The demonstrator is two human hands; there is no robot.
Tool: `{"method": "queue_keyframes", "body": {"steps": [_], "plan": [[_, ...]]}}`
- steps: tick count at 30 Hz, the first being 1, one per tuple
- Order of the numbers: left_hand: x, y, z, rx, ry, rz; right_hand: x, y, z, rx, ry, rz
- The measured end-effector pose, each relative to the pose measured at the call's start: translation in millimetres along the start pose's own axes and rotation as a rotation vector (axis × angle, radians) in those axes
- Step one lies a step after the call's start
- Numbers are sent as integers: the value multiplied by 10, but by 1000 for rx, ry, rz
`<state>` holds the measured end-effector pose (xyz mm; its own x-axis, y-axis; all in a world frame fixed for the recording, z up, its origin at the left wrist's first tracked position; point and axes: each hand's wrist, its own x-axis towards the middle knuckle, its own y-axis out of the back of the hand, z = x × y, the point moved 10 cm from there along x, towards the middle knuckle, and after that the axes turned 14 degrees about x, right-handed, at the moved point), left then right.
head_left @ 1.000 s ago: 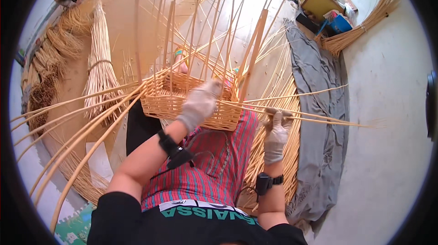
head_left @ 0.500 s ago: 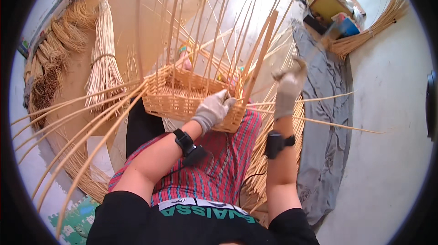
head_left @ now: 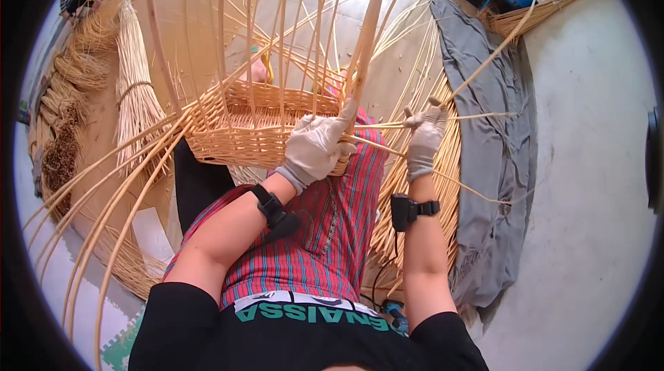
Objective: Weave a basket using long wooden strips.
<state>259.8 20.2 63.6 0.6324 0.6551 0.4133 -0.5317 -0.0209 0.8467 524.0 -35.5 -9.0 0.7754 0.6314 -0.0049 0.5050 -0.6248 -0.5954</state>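
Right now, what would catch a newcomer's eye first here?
First the basket, mid-picture, with tall stakes standing up from it and the left hand at its near right corner. Then the right hand, gripping a rod that slants to the upper right. A tied bundle shows at left.

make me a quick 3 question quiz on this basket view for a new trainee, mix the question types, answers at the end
1. Fill the gap: the left hand and the right hand both wear pale ____.
2. Which hand is at the woven wall of the basket?
a) left
b) right
c) neither
3. True or false: the gray cloth lies to the right of the basket in this view.

Key:
1. gloves
2. a
3. true
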Motion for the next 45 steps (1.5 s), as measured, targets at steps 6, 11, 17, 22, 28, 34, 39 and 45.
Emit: {"method": "queue_keyframes", "body": {"steps": [6, 11, 17, 22, 28, 34, 39, 45], "plan": [[26, -89, -56, 19, -4, -20, -1146, -1116, -756, 47, 249, -330], [53, -243, -141, 87, 74, -257, -2110, -2285, 28, -650, 25, -1080], [-250, 196, -637, -1270, 520, 192, -818, -1491, 219, -402, -262, -535], [-401, 103, -1042, -1239, 766, -72, -774, -1356, 386, -1119, -85, -620], [771, 381, -649, -716, 319, 16, -937, -1411, 181, -1237, 182, -335], [1467, -116, -146, -1218, 278, -174, -1041, -1320, 251, -1391, 422, -47], [1076, -522, -114, -709, 215, -470, -937, -1263, 317, -1303, 477, -95], [-769, -83, -732, -1111, 449, -519, -862, -1150, 330, -1419, 458, -38]]}}
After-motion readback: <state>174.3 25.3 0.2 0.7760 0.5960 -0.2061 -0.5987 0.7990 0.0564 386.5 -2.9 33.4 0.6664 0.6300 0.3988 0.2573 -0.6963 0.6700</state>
